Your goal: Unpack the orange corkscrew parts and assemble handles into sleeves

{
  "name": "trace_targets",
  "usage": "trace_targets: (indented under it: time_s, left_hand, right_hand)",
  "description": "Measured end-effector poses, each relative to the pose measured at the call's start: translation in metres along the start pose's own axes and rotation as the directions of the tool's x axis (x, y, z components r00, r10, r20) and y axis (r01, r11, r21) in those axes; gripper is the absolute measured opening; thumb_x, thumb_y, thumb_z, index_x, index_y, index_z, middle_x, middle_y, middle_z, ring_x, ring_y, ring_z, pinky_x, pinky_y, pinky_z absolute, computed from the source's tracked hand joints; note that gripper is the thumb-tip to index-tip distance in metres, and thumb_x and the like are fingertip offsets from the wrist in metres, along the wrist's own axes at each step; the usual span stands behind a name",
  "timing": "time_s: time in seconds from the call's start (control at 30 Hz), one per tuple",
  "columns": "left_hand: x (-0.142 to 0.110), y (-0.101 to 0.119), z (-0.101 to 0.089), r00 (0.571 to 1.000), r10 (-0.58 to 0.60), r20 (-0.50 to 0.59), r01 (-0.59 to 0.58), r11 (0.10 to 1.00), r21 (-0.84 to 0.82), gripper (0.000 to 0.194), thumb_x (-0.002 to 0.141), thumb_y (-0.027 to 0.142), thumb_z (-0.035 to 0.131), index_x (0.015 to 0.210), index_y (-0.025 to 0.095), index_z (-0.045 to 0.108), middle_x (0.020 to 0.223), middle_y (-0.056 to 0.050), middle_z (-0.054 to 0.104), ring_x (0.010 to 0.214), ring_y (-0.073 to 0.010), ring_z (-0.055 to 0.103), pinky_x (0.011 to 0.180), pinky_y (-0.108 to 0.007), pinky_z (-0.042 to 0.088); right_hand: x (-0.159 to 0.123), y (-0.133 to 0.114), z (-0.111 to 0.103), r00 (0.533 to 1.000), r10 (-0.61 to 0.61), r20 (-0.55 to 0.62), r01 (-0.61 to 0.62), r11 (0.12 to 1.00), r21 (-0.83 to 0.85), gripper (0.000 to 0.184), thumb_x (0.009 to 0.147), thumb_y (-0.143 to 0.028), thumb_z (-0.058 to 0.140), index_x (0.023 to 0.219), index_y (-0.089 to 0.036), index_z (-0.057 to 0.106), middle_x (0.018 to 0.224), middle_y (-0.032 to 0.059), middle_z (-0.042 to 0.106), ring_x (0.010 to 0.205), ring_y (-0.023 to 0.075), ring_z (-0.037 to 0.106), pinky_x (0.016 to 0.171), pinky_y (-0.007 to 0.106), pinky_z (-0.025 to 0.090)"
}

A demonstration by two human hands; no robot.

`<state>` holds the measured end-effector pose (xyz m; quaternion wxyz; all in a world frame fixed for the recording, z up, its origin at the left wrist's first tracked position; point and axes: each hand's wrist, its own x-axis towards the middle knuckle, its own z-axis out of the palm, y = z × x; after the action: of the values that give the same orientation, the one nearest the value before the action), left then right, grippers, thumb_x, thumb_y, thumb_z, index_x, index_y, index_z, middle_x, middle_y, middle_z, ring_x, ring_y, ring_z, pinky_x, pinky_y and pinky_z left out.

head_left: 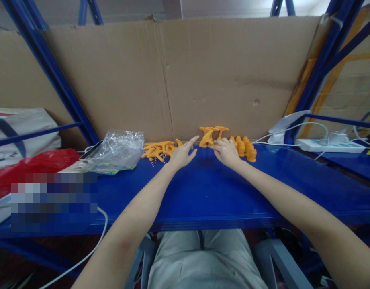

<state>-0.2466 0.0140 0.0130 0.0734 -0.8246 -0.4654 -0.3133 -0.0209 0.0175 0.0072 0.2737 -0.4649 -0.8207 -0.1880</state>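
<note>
Orange flared pieces (206, 137) stand on the blue bench (203, 196), close to the foot of the cardboard panel (233, 76), around its middle. Right hand (227, 153) is at their lower right side, fingers bent in; can't tell if that grip is closed on a piece or just touching. Left hand (180, 156) is nearest, on the other side, grip apart, thumb off the fingers, nothing seen between them. Along the panel's foot: branching orange pieces (156, 150) with thin coils beside the left hand, clear plastic bag (121, 150) farther left, stubby orange pieces (250, 153) in rows just right of the right hand. Handling, my judgement: narrow middles and wide tops look tippy, so touch low, press lightly, steady from the open side with the left, and keep the right wrist off the rows.
</note>
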Motion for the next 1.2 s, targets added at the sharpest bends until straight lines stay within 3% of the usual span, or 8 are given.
trace_targets:
  time_s: [0.23,0.4,0.57,0.7,0.9,1.2]
  left_hand:
    - [0.002,-0.025,-0.004,0.967,-0.246,-0.070,0.247,0.969,0.011,0.038,0.092,0.023,0.051,0.129,0.022,0.058,0.097,-0.003,0.074,0.092,-0.0182,0.069,0.084,-0.027,0.051]
    - [0.001,-0.035,-0.001,0.945,-0.324,-0.039,0.325,0.944,0.052,0.030,0.090,0.021,0.050,0.114,0.018,0.066,0.091,-0.006,0.075,0.090,-0.0206,0.070,0.080,-0.028,0.050]
    - [-0.001,-0.037,0.001,0.946,-0.323,-0.022,0.324,0.944,0.055,0.028,0.089,0.020,0.049,0.109,0.018,0.069,0.091,-0.006,0.076,0.091,-0.0206,0.070,0.079,-0.028,0.051]
    - [0.000,-0.036,0.001,0.956,-0.294,-0.015,0.294,0.954,0.054,0.027,0.089,0.020,0.049,0.106,0.019,0.070,0.088,-0.005,0.076,0.088,-0.0198,0.069,0.079,-0.028,0.050]
    - [0.001,-0.036,0.002,0.960,-0.282,0.001,0.281,0.959,0.031,0.027,0.088,0.020,0.051,0.108,0.018,0.070,0.090,-0.005,0.076,0.086,-0.0195,0.069,0.077,-0.027,0.050]
    - [0.002,-0.036,0.006,0.966,-0.257,0.017,0.257,0.966,0.024,0.028,0.088,0.020,0.051,0.106,0.019,0.071,0.085,-0.005,0.075,0.084,-0.0195,0.069,0.077,-0.027,0.050]
  right_hand:
    - [0.044,0.016,0.029,0.970,0.243,0.027,-0.239,0.921,0.308,0.034,0.092,-0.023,0.053,0.119,-0.018,0.074,0.103,0.0110,0.066,0.094,0.0222,0.063,0.087,0.034,0.049]
    - [0.077,-0.004,0.050,0.966,0.249,0.067,-0.257,0.914,0.314,0.031,0.093,-0.020,0.054,0.118,-0.018,0.073,0.107,0.0112,0.065,0.104,0.0227,0.063,0.095,0.034,0.048]
    - [0.102,-0.021,0.062,0.958,0.261,0.116,-0.283,0.919,0.275,0.034,0.095,-0.017,0.051,0.123,-0.019,0.071,0.116,0.0117,0.062,0.113,0.0227,0.061,0.101,0.033,0.046]
    - [0.111,-0.021,0.068,0.950,0.268,0.159,-0.299,0.928,0.222,0.038,0.094,-0.015,0.050,0.128,-0.019,0.068,0.124,0.0136,0.059,0.117,0.0251,0.061,0.104,0.033,0.046]
    - [0.110,-0.010,0.077,0.929,0.317,0.190,-0.346,0.927,0.146,0.046,0.094,-0.011,0.044,0.135,-0.020,0.063,0.129,0.0146,0.056,0.119,0.0264,0.060,0.104,0.035,0.047]
    - [0.105,-0.007,0.082,0.933,0.277,0.229,-0.313,0.940,0.138,0.049,0.093,-0.010,0.044,0.137,-0.022,0.061,0.130,0.0130,0.057,0.120,0.0253,0.060,0.103,0.032,0.047]
